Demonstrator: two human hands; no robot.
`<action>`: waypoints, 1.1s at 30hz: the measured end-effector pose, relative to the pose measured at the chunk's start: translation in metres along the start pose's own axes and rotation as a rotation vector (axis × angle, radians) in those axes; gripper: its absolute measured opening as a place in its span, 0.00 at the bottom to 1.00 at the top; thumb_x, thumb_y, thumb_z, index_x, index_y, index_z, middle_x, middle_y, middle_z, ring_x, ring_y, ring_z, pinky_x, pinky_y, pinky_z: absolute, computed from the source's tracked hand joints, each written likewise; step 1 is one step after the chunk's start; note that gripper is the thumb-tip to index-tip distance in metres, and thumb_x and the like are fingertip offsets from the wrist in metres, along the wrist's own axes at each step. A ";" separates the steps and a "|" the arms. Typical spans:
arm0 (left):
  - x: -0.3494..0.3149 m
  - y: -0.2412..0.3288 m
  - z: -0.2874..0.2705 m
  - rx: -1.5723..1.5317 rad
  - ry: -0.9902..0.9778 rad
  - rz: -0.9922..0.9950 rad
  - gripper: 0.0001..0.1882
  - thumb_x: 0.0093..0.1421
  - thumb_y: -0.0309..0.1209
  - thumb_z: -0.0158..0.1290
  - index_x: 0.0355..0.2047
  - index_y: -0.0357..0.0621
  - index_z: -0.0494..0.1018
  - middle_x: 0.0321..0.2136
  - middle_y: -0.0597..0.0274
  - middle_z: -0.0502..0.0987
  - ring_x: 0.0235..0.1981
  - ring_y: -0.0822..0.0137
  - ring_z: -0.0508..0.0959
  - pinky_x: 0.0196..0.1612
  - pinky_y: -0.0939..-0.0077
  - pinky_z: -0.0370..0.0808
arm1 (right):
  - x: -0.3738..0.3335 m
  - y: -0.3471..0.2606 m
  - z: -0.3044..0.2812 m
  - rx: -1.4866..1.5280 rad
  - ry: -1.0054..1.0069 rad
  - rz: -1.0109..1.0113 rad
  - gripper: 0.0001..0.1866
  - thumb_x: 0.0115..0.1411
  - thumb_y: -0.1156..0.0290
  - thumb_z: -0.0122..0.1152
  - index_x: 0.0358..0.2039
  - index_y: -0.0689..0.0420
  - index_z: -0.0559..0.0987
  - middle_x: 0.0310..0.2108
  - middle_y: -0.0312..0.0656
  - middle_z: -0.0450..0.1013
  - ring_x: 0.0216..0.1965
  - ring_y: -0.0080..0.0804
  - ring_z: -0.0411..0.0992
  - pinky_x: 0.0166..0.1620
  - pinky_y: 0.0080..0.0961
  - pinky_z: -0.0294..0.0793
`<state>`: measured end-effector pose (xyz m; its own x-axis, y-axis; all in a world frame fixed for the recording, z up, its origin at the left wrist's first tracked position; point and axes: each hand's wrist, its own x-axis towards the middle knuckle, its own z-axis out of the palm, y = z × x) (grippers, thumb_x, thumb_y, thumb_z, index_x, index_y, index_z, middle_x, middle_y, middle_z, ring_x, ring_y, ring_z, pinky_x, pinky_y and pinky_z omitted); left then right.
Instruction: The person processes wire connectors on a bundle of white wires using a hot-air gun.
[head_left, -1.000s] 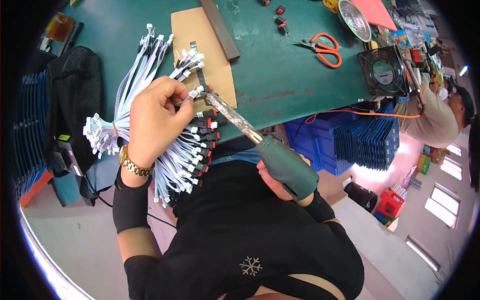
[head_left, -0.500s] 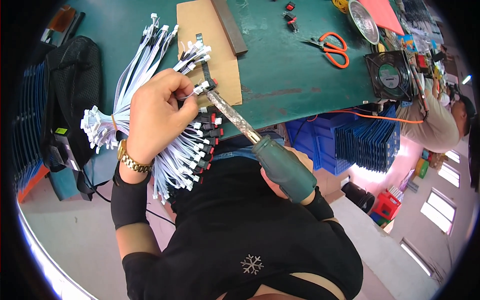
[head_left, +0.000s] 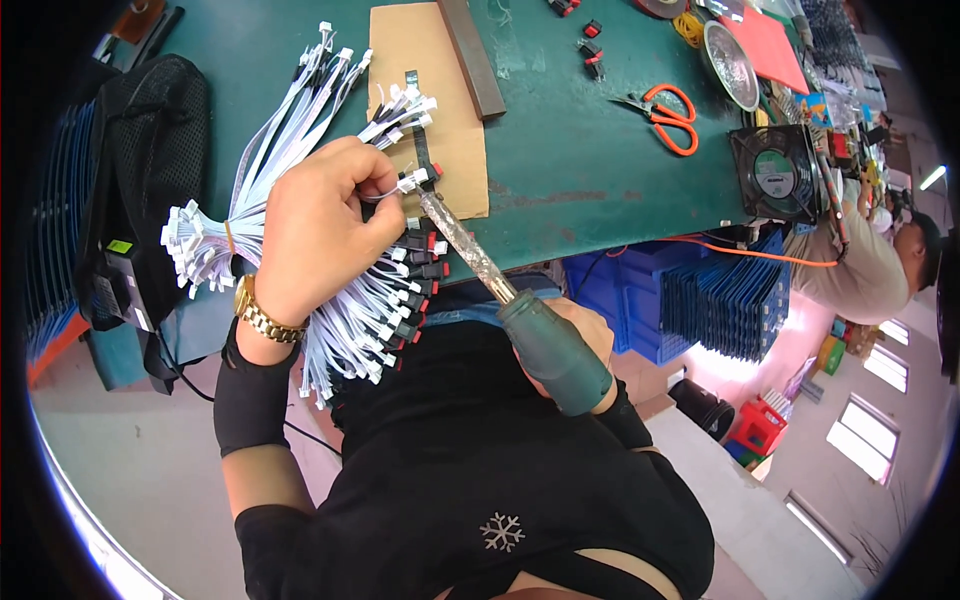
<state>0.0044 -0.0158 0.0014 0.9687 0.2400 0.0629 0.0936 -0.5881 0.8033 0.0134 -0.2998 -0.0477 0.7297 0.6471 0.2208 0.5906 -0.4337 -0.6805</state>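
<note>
Between the thumb and fingers of my left hand (head_left: 325,220) is a white cable, pinched close to its white connector (head_left: 411,181). A small black-and-red part (head_left: 432,172) sits just beyond the connector, at the edge of a cardboard sheet. My right hand (head_left: 590,328) is wrapped around the green handle of a soldering iron (head_left: 555,352), partly hidden behind it. The iron's scorched metal shaft slants up-left, its end at or beside the connector; contact cannot be made out. Under and around my left hand fans a bundle of white cables (head_left: 345,325), several ending in black-and-red parts.
A dark metal bar (head_left: 472,60) lies on the cardboard (head_left: 455,150). Farther right are orange-handled scissors (head_left: 668,118), a metal bowl (head_left: 731,65) and a fan (head_left: 775,175). A black mesh bag (head_left: 155,150) stands left. Blue crates (head_left: 640,300) and another person (head_left: 865,250) are at the right.
The view has shifted slightly. The iron's handle has moved a little left, showing more of my right hand, while its tip stays by the connector. My left hand keeps its pinch.
</note>
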 end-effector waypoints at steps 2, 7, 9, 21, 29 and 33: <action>-0.004 -0.003 0.000 0.020 0.014 -0.016 0.05 0.46 0.20 0.54 0.23 0.35 0.69 0.21 0.67 0.67 0.15 0.80 0.61 0.19 0.85 0.59 | -0.014 0.013 0.015 0.093 0.149 -0.016 0.09 0.42 0.67 0.67 0.26 0.53 0.79 0.21 0.39 0.74 0.25 0.40 0.74 0.29 0.29 0.72; -0.003 -0.003 0.001 0.046 0.019 -0.032 0.05 0.44 0.24 0.55 0.22 0.39 0.71 0.20 0.59 0.72 0.19 0.63 0.71 0.24 0.74 0.68 | 0.001 -0.018 -0.007 0.140 0.011 0.217 0.06 0.46 0.70 0.65 0.22 0.57 0.77 0.19 0.36 0.72 0.22 0.30 0.72 0.27 0.23 0.71; -0.003 -0.002 0.000 0.040 0.021 -0.022 0.05 0.44 0.25 0.55 0.22 0.39 0.71 0.20 0.59 0.72 0.19 0.63 0.72 0.24 0.74 0.68 | 0.002 -0.016 -0.010 0.144 0.019 0.102 0.05 0.54 0.72 0.59 0.26 0.61 0.76 0.21 0.36 0.73 0.24 0.24 0.71 0.27 0.20 0.70; -0.005 -0.003 -0.001 0.045 0.017 -0.021 0.05 0.45 0.25 0.55 0.24 0.38 0.73 0.21 0.58 0.73 0.21 0.62 0.74 0.25 0.73 0.69 | -0.006 -0.009 -0.010 0.350 -0.073 0.083 0.14 0.57 0.77 0.51 0.44 0.63 0.69 0.32 0.43 0.70 0.32 0.30 0.70 0.36 0.25 0.71; -0.008 -0.004 0.001 0.098 0.075 0.143 0.10 0.49 0.21 0.55 0.34 0.37 0.75 0.21 0.66 0.69 0.14 0.77 0.59 0.19 0.82 0.58 | -0.014 -0.004 0.000 0.763 0.131 0.373 0.12 0.53 0.79 0.58 0.40 0.63 0.75 0.30 0.42 0.76 0.30 0.27 0.74 0.34 0.21 0.75; -0.007 -0.002 -0.002 0.101 0.042 0.124 0.11 0.49 0.22 0.56 0.35 0.40 0.74 0.21 0.66 0.69 0.15 0.75 0.62 0.20 0.81 0.61 | -0.007 -0.006 0.002 0.809 0.152 0.211 0.14 0.58 0.76 0.55 0.46 0.62 0.71 0.33 0.42 0.72 0.31 0.25 0.70 0.36 0.21 0.72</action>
<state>-0.0034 -0.0150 0.0010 0.9639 0.1916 0.1846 -0.0017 -0.6894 0.7244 0.0037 -0.3000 -0.0467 0.8695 0.4864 0.0858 0.0513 0.0837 -0.9952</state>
